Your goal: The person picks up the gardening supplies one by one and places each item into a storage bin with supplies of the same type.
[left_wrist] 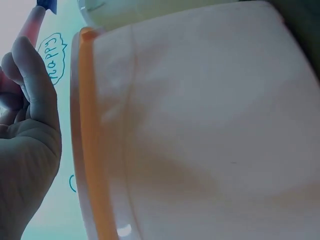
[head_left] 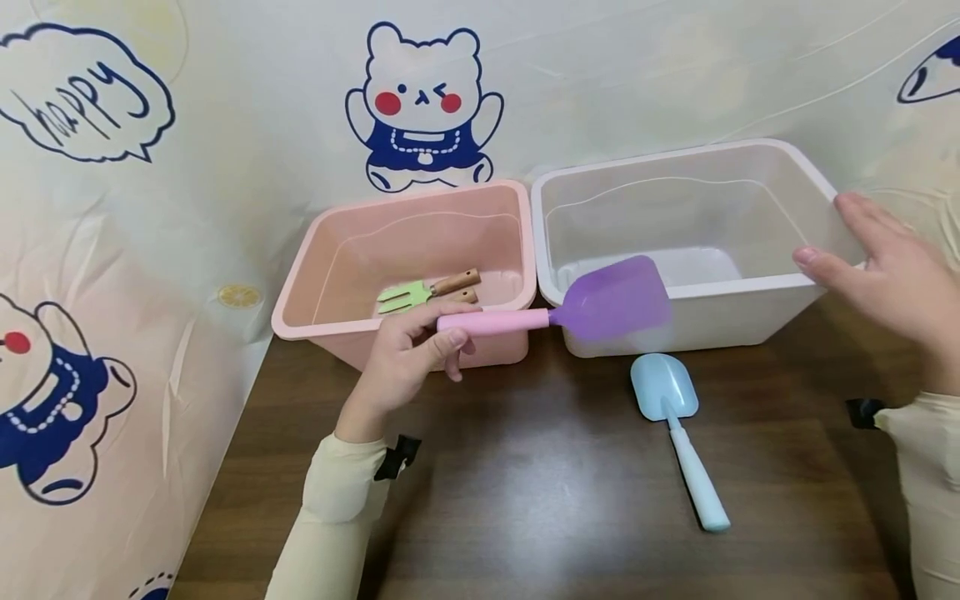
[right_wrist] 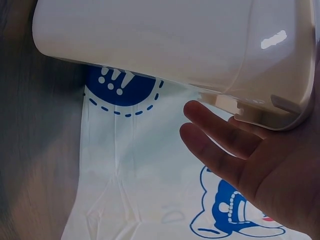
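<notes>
My left hand (head_left: 405, 358) holds a toy shovel by its pink handle (head_left: 495, 322); the handle lies across the front rim of the pink bin in the head view. The shovel's purple blade (head_left: 615, 300) points right, in front of the white bin (head_left: 750, 292). My right hand (head_left: 892, 267) grips the white bin's front right corner, thumb at the rim and fingers along the outside. In the right wrist view two fingers (right_wrist: 220, 145) stretch out beside the bin wall. The left wrist view shows my left hand (left_wrist: 30, 120) beside the pink bin's side.
Inside the pink bin (head_left: 420, 200) lie a green garden fork (head_left: 405, 296) with a wooden handle and a second wooden handle (head_left: 465, 296), partly hidden. A light blue toy shovel (head_left: 697, 475) lies on the dark wooden table (head_left: 525, 500). A printed cloth (head_left: 247, 125) hangs behind the bins.
</notes>
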Motion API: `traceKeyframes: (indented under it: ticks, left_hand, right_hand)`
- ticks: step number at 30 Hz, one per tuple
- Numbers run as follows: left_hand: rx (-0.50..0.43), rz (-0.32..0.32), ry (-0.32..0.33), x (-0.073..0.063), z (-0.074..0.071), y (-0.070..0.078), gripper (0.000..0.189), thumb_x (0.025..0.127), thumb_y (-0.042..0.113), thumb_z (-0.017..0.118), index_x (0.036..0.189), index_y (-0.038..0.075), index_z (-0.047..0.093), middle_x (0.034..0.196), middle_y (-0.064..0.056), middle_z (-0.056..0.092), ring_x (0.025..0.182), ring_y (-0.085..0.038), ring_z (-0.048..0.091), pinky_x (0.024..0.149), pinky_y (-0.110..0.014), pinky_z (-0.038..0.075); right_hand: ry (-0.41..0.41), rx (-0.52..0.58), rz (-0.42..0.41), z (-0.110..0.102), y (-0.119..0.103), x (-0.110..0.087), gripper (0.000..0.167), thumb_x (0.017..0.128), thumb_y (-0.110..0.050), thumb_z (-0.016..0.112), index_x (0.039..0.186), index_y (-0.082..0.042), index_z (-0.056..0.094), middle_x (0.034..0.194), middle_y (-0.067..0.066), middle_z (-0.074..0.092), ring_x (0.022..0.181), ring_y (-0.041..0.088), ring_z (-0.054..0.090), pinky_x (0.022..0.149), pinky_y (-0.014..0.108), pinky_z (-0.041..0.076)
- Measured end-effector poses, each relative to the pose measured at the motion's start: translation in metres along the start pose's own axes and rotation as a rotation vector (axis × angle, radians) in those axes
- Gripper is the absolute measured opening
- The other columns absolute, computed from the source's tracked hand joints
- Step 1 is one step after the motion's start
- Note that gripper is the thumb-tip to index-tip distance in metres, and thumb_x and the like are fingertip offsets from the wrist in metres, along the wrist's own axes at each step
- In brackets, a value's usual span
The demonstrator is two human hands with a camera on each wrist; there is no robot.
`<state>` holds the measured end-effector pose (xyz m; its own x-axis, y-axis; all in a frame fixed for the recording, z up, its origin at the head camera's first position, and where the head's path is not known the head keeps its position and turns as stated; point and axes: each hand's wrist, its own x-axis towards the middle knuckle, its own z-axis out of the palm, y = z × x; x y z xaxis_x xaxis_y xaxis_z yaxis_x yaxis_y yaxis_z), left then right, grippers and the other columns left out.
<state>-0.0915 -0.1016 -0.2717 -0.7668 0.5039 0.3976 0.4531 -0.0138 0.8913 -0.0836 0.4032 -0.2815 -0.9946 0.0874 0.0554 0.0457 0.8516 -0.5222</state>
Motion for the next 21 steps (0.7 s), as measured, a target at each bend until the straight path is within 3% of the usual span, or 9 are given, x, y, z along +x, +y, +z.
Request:
traceKeyframes:
  ticks: [7,21]
  left_hand:
    - [0.037,0.025,0.034,0.028,0.005,0.012,0.029,0.099,0.009,0.062,0.12,-0.011,0.065,0.08,-0.016,0.067,0.054,-0.022,0.057,0.051,-0.033,0.054]
    - [-0.016,-0.015,0.041,0.093,0.017,0.041,0.027,0.102,0.011,0.059,0.122,-0.005,0.067,0.085,-0.02,0.065,0.055,-0.025,0.056,0.051,-0.033,0.056]
  right_hand:
    - [0.009,0.031,-0.027,-0.001,0.001,0.0,0.088,0.101,-0.047,0.05,0.161,-0.004,0.003,0.165,0.023,-0.003,0.149,0.049,-0.003,0.111,0.071,-0.003]
    - [0.0,0.041,-0.026,0.0,0.001,0.001,0.088,0.101,-0.047,0.051,0.161,-0.004,0.001,0.165,0.022,-0.004,0.148,0.049,-0.004,0.11,0.073,-0.002]
